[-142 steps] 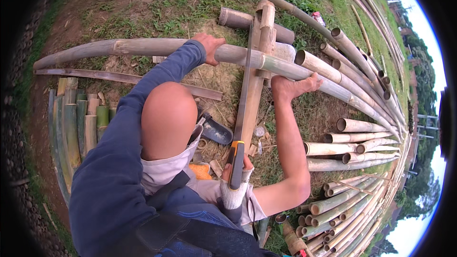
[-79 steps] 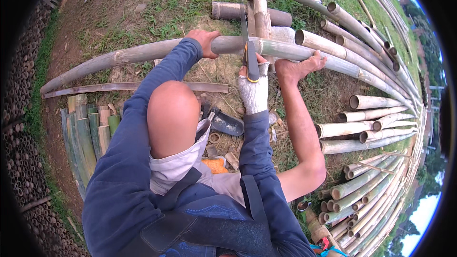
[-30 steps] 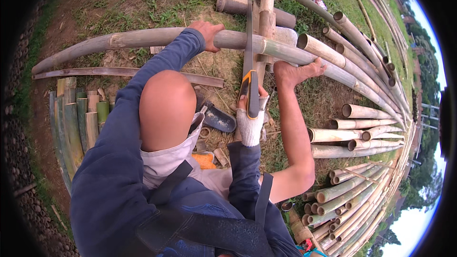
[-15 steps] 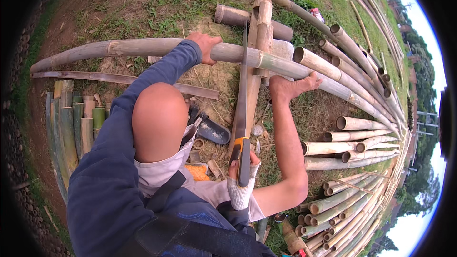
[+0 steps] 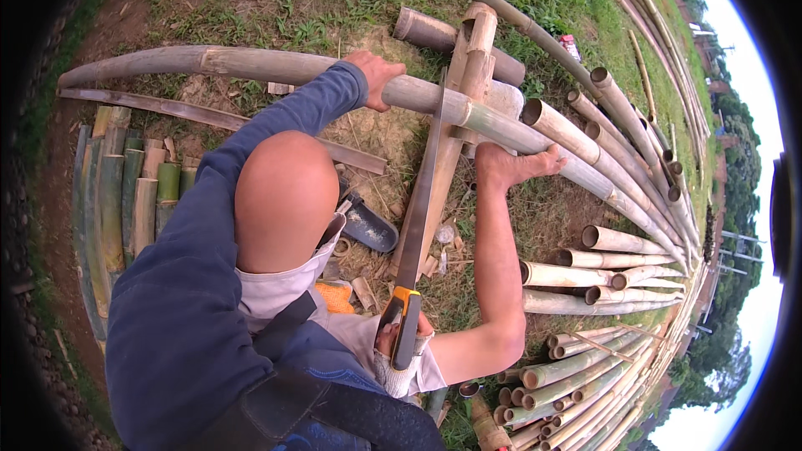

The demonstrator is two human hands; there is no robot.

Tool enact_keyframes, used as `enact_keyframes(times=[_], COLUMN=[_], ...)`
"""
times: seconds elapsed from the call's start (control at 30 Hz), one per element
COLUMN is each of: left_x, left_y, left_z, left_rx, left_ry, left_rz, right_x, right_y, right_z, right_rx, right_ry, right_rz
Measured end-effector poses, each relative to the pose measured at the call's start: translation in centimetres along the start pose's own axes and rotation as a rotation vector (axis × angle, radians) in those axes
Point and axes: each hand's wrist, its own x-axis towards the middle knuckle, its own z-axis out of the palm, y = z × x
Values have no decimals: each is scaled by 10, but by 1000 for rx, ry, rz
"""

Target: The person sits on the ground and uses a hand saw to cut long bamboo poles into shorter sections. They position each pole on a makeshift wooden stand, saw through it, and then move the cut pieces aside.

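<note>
A long bamboo pole (image 5: 276,64) lies crosswise before me over an upright-looking bamboo support (image 5: 478,67). My left hand (image 5: 376,79) is wrapped over the pole, left of the saw. My right hand (image 5: 399,359), in a whitish knit glove that leaves the fingers bare, grips the orange-and-black handle of a handsaw (image 5: 424,200). Its long blade reaches away from me, with the far end at the pole, just left of a node. My bare foot (image 5: 518,167) presses on the pole to the right of the blade.
Cut green bamboo pieces (image 5: 121,192) stand at the left. Many long bamboo poles (image 5: 585,363) lie in piles at the right. A split bamboo strip (image 5: 200,113) lies below the pole. A dark sandal (image 5: 368,225) and an orange cloth-like item (image 5: 336,296) lie near my legs.
My right hand has drawn the saw back toward my body, and the handle sits lower and farther left. My left hand and foot keep their places on the pole. The view has shifted slightly.
</note>
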Motion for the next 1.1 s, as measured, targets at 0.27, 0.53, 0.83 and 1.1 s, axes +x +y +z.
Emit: enact_keyframes(times=[0.27, 0.53, 0.83, 1.1], left_x=[-8, -3, -7, -3], left_y=[4, 6, 3, 0], left_z=[-8, -11, -8, -3], left_rx=[30, 41, 10, 36], left_ry=[22, -55, 1, 5], left_rz=[-23, -19, -20, -5], right_x=[307, 11, 279, 28], right_y=[4, -15, 28, 11], right_z=[98, 16, 88, 21], right_rx=[251, 206, 190, 109], right_ry=[72, 46, 42, 46], right_rz=[-228, 81, -319, 91])
